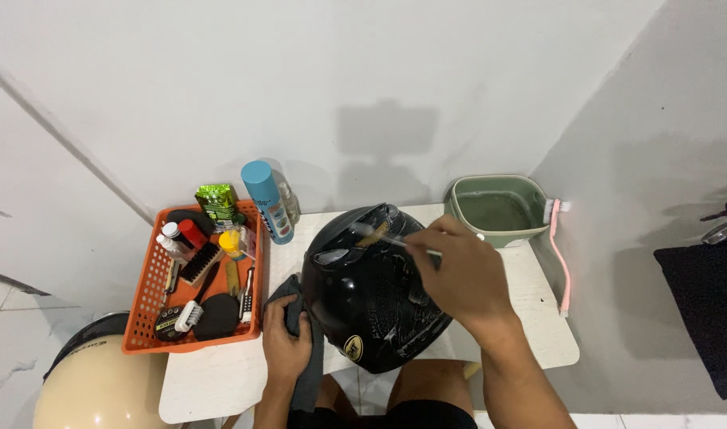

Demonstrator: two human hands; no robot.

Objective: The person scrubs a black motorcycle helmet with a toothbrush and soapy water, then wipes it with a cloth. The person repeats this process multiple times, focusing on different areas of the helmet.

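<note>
A glossy black helmet rests on the small white table in front of me. My right hand holds a thin brush, whose blurred head touches the top of the helmet. My left hand presses a dark grey cloth against the helmet's left side. The cloth hangs down past the table's front edge.
An orange tray with brushes, small bottles and sponges sits at the table's left. Behind it stand a blue spray can and a green packet. A green basin with a pink toothbrush is back right. A cream helmet lies lower left.
</note>
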